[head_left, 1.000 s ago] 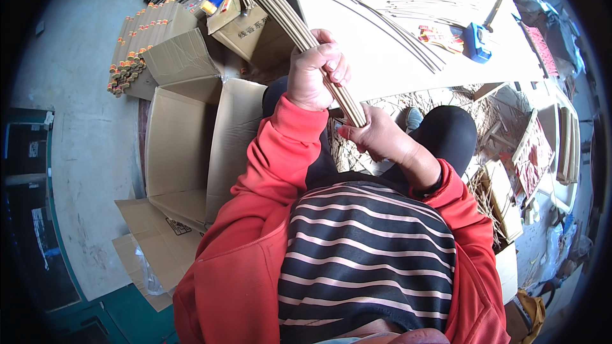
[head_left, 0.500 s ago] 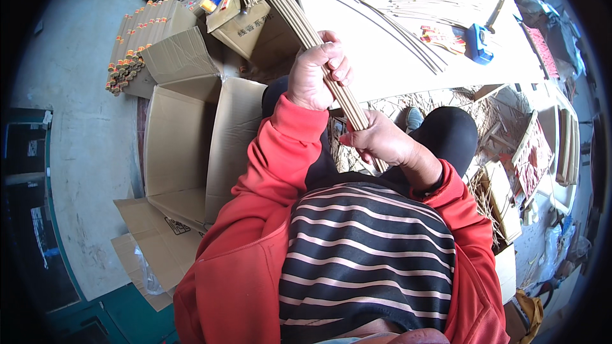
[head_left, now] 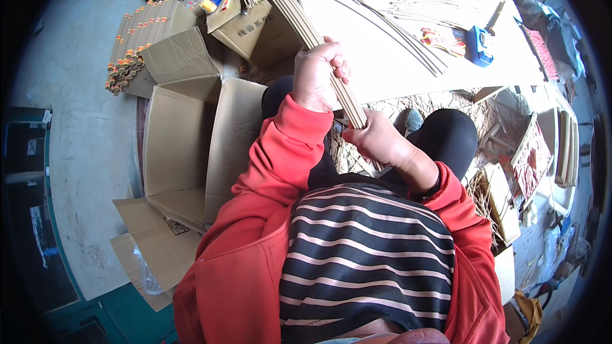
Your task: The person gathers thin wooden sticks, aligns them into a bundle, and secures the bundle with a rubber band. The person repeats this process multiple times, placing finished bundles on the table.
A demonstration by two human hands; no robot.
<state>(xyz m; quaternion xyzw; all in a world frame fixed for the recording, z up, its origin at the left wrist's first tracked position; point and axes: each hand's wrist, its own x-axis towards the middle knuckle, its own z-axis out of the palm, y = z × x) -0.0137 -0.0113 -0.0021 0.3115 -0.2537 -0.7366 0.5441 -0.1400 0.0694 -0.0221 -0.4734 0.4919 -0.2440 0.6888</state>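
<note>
Stick bundle (head_left: 348,102) — aslant, gripped in both hands (head_left: 317,75) (head_left: 382,140)

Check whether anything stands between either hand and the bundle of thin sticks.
Nothing visible does: the left hand is wrapped around the bundle of thin sticks, and the right hand grips it nearer the body.

Strong light, black fisheye corners
The white tabletop (head_left: 377,78) glares, nearly washed out, while the open cardboard box (head_left: 173,140) is shadowed inside; the incense-stick bundle (head_left: 295,16) looks fairly sharp, and straight edges bow, softening toward the rim.
</note>
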